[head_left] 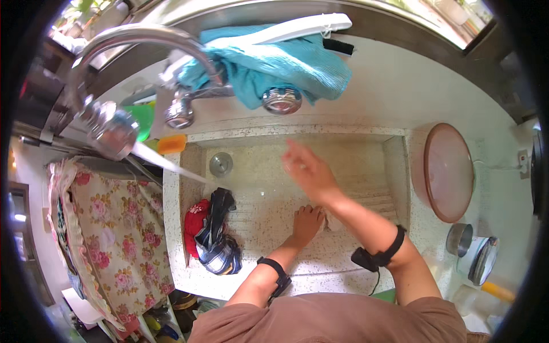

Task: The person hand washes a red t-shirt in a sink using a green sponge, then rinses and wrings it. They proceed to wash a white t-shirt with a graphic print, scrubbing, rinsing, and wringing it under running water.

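Note:
I stand at a speckled stone wash basin (366, 143) with a ribbed scrubbing slope. My left hand (307, 222) presses down on a small pale cloth (333, 222) lying on the ribs. Above the basin my right hand (306, 168) is raised, fingers spread, blurred and holding nothing. A chrome tap (111, 128) at the upper left runs a stream of water (168, 164) into the basin. A bundle of red and dark checked clothes (214, 231) sits wet at the basin's left side, beside the drain (221, 164).
A turquoise cloth (274, 63) hangs over the taps at the back. An orange soap bar (171, 143) rests on the rim. On the right counter lie a round brown lid (449, 171) and metal cups (460, 239). Floral fabric (111, 228) hangs at the left.

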`<state>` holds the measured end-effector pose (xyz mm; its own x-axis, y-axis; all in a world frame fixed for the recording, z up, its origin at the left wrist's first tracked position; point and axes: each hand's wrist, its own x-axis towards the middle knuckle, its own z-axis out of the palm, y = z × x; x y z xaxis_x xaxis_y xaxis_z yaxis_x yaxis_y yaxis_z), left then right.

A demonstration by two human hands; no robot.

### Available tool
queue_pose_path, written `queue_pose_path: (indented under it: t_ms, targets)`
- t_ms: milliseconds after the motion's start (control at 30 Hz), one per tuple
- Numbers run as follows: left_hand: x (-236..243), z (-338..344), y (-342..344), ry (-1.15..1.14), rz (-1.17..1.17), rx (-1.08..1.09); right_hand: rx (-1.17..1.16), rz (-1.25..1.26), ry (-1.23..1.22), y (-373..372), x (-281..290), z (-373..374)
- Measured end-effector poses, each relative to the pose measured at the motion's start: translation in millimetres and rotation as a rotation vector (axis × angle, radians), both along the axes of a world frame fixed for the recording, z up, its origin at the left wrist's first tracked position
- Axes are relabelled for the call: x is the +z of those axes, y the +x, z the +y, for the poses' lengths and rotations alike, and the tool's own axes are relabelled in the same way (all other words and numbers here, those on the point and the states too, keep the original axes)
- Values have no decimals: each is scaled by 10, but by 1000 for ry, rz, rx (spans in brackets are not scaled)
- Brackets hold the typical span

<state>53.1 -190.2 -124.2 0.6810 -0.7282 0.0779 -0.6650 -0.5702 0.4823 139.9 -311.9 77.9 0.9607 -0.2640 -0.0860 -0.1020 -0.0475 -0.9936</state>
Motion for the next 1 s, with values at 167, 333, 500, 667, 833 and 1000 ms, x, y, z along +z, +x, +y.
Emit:
queue_pose_path:
  t_ms: [167,333,500,667,833,1000]
  targets:
    - [175,120,-91,-2,-31,-43,-167,-164,562,535,1111,389]
    - [114,201,-103,15,-118,-110,-393,-102,634,676,1143,497]
    - [212,173,-130,27,-16,-60,-17,-330,1521,728,1108,508]
    - [192,86,-68,155,-120,-20,142,-363,1293,758,5,199]
    - [-55,-154,256,274,251,68,-46,54,-1107,-52,-1640,-336]
    - [393,5,102,55,115,119,222,227,-716,-1599,-1778,-158]
